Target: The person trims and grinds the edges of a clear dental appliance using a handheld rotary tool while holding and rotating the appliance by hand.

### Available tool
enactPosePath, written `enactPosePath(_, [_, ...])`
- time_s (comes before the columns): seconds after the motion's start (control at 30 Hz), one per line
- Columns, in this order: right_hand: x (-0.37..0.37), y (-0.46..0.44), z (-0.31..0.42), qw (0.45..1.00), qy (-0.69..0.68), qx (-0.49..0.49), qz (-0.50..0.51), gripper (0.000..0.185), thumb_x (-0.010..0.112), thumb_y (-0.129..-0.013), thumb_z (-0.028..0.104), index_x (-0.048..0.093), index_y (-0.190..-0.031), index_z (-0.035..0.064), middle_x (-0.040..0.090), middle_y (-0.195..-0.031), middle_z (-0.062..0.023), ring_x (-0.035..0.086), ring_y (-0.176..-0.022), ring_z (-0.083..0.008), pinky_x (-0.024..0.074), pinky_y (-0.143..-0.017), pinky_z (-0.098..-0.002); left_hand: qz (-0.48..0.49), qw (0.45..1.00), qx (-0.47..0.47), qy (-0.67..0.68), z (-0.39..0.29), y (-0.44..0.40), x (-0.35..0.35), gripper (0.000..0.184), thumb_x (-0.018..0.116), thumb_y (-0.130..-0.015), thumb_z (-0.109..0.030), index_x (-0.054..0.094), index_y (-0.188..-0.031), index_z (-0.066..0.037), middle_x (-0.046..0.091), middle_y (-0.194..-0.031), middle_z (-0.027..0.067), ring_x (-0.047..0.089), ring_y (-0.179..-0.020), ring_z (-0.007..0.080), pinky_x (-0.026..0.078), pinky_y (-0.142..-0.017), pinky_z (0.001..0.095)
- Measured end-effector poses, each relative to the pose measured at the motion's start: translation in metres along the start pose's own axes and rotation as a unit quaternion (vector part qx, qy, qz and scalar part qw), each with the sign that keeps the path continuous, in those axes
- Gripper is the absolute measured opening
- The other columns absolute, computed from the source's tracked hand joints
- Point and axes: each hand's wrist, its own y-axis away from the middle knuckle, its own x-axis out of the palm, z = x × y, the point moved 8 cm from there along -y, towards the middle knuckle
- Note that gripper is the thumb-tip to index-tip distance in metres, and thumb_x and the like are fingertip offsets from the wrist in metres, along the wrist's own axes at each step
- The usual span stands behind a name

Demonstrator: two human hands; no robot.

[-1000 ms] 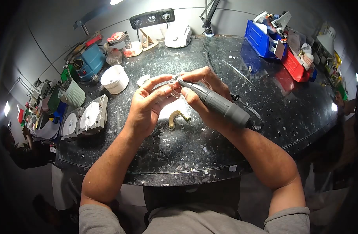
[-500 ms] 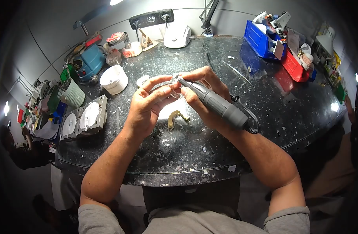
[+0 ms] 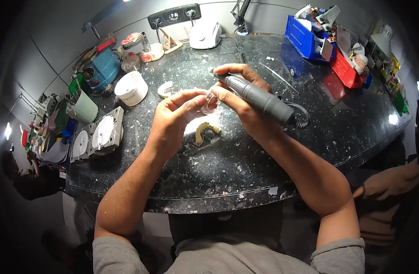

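A small clear curved piece point(image 3: 209, 104) is pinched between the fingertips of my left hand point(image 3: 175, 116). My right hand point(image 3: 246, 93) is wrapped round a dark grey rotary handpiece point(image 3: 259, 98), whose tip points up and left, apart from the clear piece. The thumb side of my right hand is at the clear piece's upper right edge. On the black table point(image 3: 228, 178) below my hands lies a yellowish arch-shaped piece point(image 3: 205, 131). A second pale arch point(image 3: 165, 89) sits behind my left hand.
At the left are a white tub point(image 3: 131, 89), a metal mould with white plaster point(image 3: 102, 132) and a blue device point(image 3: 100, 71). Behind stands a white box point(image 3: 205, 36). Blue point(image 3: 303, 41) and red bins point(image 3: 344, 68) stand back right. People's arms show at both sides.
The handpiece tip has moved up and away from the clear piece, and my right hand has shifted up with it. The view has tilted slightly. At the right, another person's hand has come into view.
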Motion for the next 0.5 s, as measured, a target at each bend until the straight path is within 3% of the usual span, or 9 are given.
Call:
enactPosePath(0.13, [0.006, 0.006, 0.011, 0.995, 0.095, -0.025, -0.006, 0.027, 0.070, -0.089, 0.009, 0.064, -0.115, 0.0083, 0.069, -0.088, -0.0049, 0.066, -0.080, -0.0082, 0.0549, -0.071, -0.0244, -0.034, 0.991, 0.006, -0.132, -0.007, 0.003, 0.001, 0.024, 0.075, -0.090, -0.015, 0.074, -0.105, 0.003, 0.075, -0.096, 0.0112, 0.071, -0.093, 0.0162, 0.054, -0.089, 0.0286])
enactPosePath(0.33, [0.001, 0.005, 0.014, 0.993, 0.112, -0.035, -0.022, 0.029, 0.072, -0.088, 0.012, 0.064, -0.116, 0.0075, 0.069, -0.088, -0.0040, 0.066, -0.080, -0.0097, 0.0549, -0.071, -0.0247, 0.016, 0.997, -0.003, -0.075, -0.002, 0.001, 0.005, 0.028, 0.072, -0.091, -0.011, 0.070, -0.114, 0.004, 0.074, -0.105, 0.0138, 0.070, -0.097, 0.0185, 0.054, -0.092, 0.0316])
enactPosePath(0.4, [0.000, 0.005, 0.015, 0.992, 0.114, -0.037, -0.026, 0.031, 0.071, -0.088, 0.013, 0.064, -0.118, 0.0075, 0.069, -0.090, -0.0048, 0.066, -0.082, -0.0103, 0.0550, -0.073, -0.0250, 0.015, 0.998, -0.003, -0.057, 0.000, -0.001, 0.002, 0.030, 0.070, -0.092, -0.008, 0.067, -0.118, 0.006, 0.072, -0.110, 0.0157, 0.070, -0.102, 0.0226, 0.054, -0.098, 0.0374])
enactPosePath(0.5, [-0.001, 0.004, 0.024, 0.984, 0.088, -0.147, -0.050, 0.031, 0.071, -0.089, 0.015, 0.067, -0.119, 0.0076, 0.069, -0.095, -0.0075, 0.066, -0.087, -0.0121, 0.0553, -0.076, -0.0266, 0.011, 1.000, -0.002, -0.007, -0.001, -0.002, 0.000, 0.032, 0.070, -0.091, -0.007, 0.066, -0.120, 0.006, 0.071, -0.111, 0.0169, 0.070, -0.104, 0.0231, 0.055, -0.098, 0.0386])
